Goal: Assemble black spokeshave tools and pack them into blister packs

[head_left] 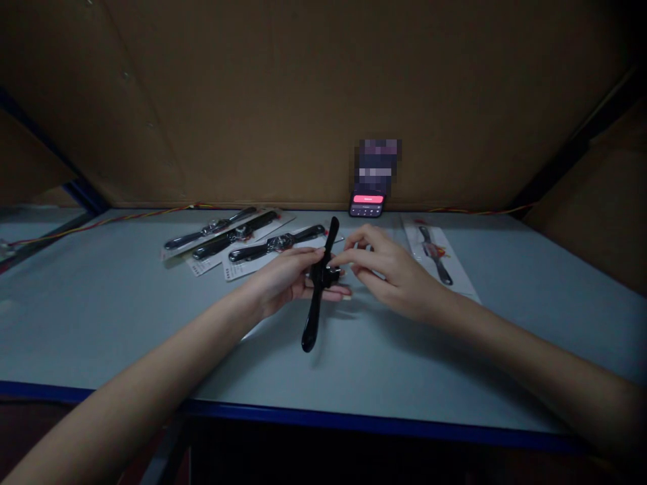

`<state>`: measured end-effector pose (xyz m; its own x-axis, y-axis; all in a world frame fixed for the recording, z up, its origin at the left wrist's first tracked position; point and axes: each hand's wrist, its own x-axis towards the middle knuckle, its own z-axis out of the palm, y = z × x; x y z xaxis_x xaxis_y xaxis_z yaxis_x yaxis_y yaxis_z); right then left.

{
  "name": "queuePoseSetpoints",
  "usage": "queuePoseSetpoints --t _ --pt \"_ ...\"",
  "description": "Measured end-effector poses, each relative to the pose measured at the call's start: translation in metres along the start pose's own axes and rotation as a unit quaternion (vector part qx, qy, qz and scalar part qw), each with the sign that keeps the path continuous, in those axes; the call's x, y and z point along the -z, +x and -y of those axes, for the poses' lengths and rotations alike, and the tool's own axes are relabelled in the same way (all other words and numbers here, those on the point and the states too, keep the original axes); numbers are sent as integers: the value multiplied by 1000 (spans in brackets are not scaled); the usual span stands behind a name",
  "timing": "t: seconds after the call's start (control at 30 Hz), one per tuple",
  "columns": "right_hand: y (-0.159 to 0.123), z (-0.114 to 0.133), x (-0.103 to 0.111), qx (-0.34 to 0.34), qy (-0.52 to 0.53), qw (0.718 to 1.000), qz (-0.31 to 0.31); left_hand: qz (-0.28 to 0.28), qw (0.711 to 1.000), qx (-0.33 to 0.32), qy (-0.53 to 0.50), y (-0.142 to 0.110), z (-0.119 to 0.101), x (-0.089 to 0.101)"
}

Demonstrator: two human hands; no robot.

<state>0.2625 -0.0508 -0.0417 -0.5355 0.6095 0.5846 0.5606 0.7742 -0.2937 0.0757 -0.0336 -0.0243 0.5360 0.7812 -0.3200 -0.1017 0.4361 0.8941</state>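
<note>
Hands are working over a black strapped watch (319,283)
The left hand (286,279) is gripping it, the right hand (389,273) seemingly pinching narrowly at its case, the face hidden in shadow

Upright item (377,168) behind phone (366,205) pixelated; phone text too small; watch case (319,276) partly behind left hand (283,279).

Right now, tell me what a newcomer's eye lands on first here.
A black strapped watch stands out at centre, held by the left hand, the right hand at its case. Behind, carded watches lie across the grey table, and a phone shows a pink bar at the far edge.
</note>
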Motion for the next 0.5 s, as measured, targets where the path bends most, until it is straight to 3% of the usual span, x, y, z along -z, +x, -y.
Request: queuePoseSetpoints --t 0.13,0.33,0.5 --pt "1 -1 1 4 79 997 28 -4 1000 12 10 1 1 0" --pt "-1 -9 0 -12 14 1000 1 5 1000 -7 0 2 2 2" --pt "-2 -4 -2 -4 76 997 31 -3 1000 2 6 4 2 4"
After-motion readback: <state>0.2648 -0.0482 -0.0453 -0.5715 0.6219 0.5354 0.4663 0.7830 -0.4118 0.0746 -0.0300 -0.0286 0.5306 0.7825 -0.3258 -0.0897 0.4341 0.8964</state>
